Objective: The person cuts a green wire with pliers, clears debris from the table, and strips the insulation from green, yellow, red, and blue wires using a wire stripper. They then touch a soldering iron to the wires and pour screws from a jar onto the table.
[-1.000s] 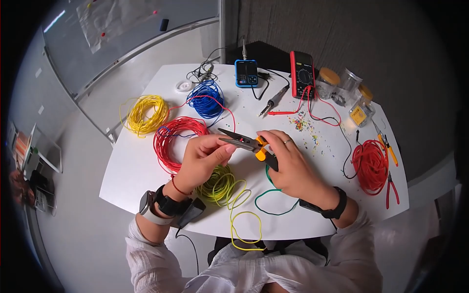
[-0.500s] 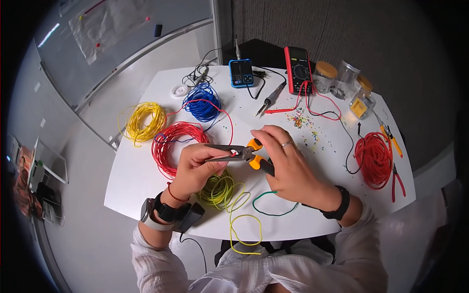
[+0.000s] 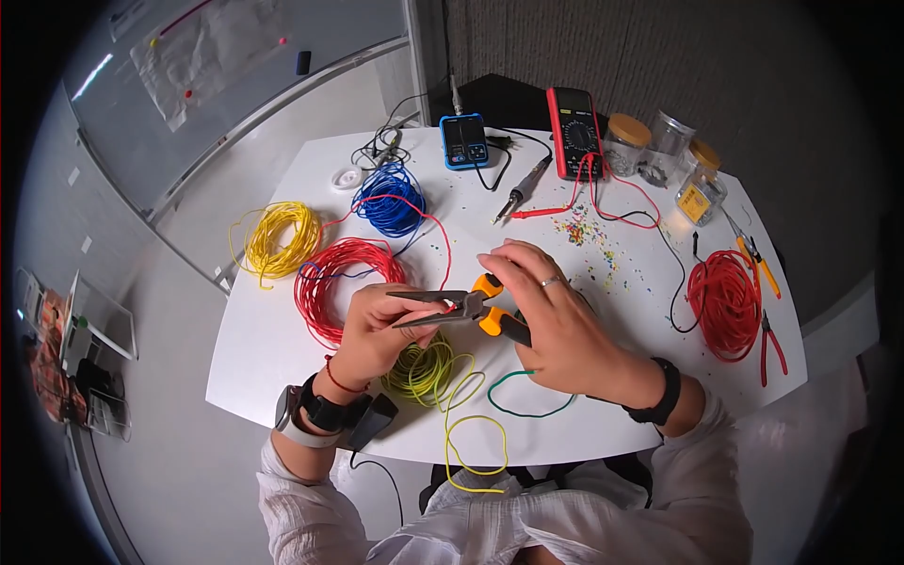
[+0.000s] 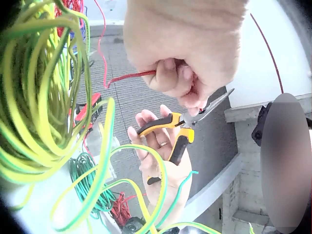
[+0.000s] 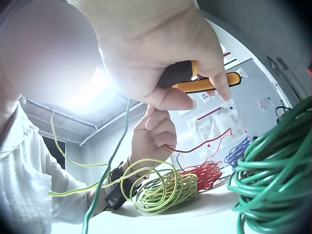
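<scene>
Centrally, pliers (image 3: 472, 306) between left (image 3: 370, 331) and right hands (image 3: 570, 331) — handles (image 3: 491, 322) right, red wire (image 4: 131, 76) left

On the white curved-edged tabletop (image 3: 235, 372), the yellow ring-shaped wire coil (image 3: 303, 247) lies far left, the blue round wire coil (image 3: 388, 205) to its right. Nearer lies the red ring-shaped wire coil (image 3: 313, 309), with the yellow-green looped wire coil (image 3: 419, 379) nearer still, rightward. Far centre stands the blue boxy tester (image 3: 464, 141); rightward come the grey-and-black slim soldering iron (image 3: 523, 190) and red-and-black rectangular multimeter (image 3: 575, 134). Orange-and-black metal pliers (image 3: 469, 306) are between the left grip (image 3: 372, 330), around the thin red wire (image 4: 131, 77), and the right grip (image 3: 570, 339).
</scene>
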Available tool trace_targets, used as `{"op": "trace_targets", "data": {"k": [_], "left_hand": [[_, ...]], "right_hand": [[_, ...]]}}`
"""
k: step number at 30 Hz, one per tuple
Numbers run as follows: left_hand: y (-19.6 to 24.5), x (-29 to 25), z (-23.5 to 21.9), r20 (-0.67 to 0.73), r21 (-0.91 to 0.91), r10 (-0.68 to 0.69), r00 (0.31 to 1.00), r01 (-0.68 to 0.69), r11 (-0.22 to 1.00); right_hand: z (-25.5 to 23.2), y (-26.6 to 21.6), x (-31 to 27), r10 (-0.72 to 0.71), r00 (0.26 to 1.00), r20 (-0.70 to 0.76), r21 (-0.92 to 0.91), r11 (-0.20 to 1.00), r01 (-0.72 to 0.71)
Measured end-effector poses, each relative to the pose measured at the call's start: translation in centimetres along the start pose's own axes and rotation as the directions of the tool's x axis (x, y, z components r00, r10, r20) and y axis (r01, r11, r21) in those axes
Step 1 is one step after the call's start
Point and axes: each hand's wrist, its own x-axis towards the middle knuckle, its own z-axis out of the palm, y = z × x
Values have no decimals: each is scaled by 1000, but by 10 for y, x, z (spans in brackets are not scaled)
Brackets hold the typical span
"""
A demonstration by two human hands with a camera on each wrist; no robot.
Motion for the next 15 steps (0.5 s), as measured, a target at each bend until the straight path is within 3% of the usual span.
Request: {"op": "trace_targets", "data": {"k": [2,6,8,11,13,14,15], "left_hand": [[-2,-1,1,-35,-100,27,999,-30,995],[-1,0,0,-12,-40,26,1000,-27,999],[2,0,1,-11,-11,-61,998,60,998],[3,1,1,19,-80,-46,999,48,996],[3,1,1,-7,-91,-40,999,39,995],[2,1,2,-35,-103,-34,999,31,994],[2,2,2,-35,-108,-30,999,26,994]], "right_hand": [[0,0,0,3,1000,-1,3,1000,-3],[0,-1,0,1,1000,6,20,1000,-1],[0,-1,-1,6,1000,14,30,1000,-7],[2,4,-1,28,1000,9,34,999,-28],[6,8,-1,232,970,-70,507,846,-166],[5,13,0,325,946,10,612,746,-263],[0,14,0,325,946,12,607,750,-265]]}}
